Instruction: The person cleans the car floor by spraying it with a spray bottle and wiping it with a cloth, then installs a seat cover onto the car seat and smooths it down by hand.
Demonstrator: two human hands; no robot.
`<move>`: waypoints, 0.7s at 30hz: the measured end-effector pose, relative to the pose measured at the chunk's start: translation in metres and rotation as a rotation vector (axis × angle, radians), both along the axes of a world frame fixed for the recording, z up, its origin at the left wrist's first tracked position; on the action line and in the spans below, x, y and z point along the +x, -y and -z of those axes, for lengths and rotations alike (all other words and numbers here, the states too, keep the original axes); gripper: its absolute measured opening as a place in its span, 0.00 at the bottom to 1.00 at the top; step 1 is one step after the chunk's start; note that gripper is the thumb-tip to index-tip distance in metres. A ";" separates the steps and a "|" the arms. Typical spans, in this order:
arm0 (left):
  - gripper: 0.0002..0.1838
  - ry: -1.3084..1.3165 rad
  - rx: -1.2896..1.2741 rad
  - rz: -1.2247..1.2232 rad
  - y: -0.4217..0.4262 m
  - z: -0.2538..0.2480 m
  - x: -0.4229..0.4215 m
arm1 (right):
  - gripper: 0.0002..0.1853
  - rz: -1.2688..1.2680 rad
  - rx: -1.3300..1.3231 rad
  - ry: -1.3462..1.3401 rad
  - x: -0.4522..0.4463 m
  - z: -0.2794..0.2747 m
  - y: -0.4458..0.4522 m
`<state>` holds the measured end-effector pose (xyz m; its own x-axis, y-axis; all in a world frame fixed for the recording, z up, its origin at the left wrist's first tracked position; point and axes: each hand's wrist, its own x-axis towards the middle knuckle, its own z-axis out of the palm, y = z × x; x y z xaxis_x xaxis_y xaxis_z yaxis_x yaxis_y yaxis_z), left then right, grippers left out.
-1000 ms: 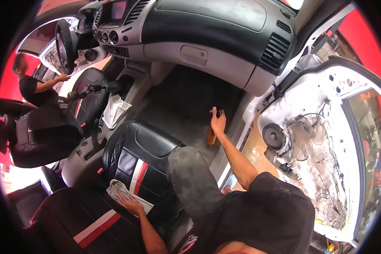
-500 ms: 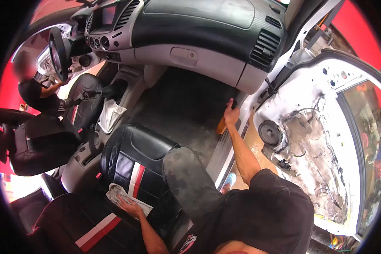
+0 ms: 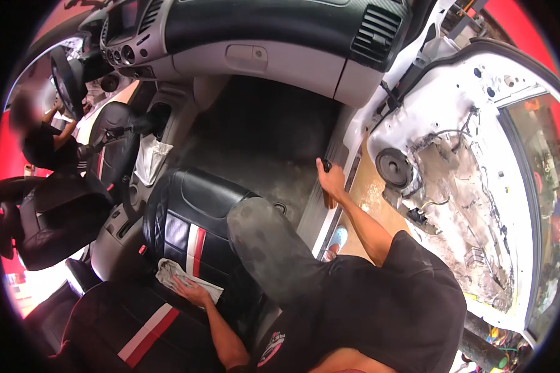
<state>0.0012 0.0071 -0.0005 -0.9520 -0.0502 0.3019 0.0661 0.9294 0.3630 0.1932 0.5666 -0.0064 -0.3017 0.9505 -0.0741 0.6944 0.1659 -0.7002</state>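
Note:
A pale, crumpled cloth (image 3: 168, 271) lies on the black front passenger seat (image 3: 210, 187), which has a red and white stripe. My left hand (image 3: 193, 292) rests on that cloth, fingers bent over it and pressing it against the seat. Over the footwell, close to the door sill, my right hand (image 3: 331, 180) is wrapped around a spray bottle (image 3: 328, 200) with a black top and an amber body. Most of the bottle is hidden behind the hand. My knee (image 3: 269, 248), in dusty grey trousers, is on the seat's edge.
The dashboard (image 3: 249, 31) and glove box (image 3: 255, 68) span the front. To the right stands the open door (image 3: 460, 205), its inner panel off, speaker (image 3: 394, 168) and wiring bare. A white bag (image 3: 150, 160) is by the gear lever. Another person (image 3: 43, 137) is at the driver's side.
The view has shifted a little. My right hand with the spray bottle has come back from the dashboard, nearer the seat. My left hand stays on the cloth. The other person's arm has risen towards the steering wheel.

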 end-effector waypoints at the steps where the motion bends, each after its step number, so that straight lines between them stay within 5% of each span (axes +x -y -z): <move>1: 0.27 0.005 0.003 0.006 -0.004 -0.006 0.002 | 0.30 -0.034 -0.018 -0.033 0.011 0.009 0.009; 7: 0.26 -0.027 -0.041 0.015 0.003 0.004 -0.003 | 0.30 -0.305 -0.210 0.182 0.061 0.004 0.066; 21: 0.26 -0.098 -0.031 0.075 0.006 0.009 -0.006 | 0.28 -0.417 -0.225 0.043 0.084 0.002 0.102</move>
<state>-0.0050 0.0007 -0.0092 -0.9188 0.0303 0.3936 0.1691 0.9312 0.3231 0.2771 0.4645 -0.0081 -0.6460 0.7083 -0.2846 0.6298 0.2840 -0.7229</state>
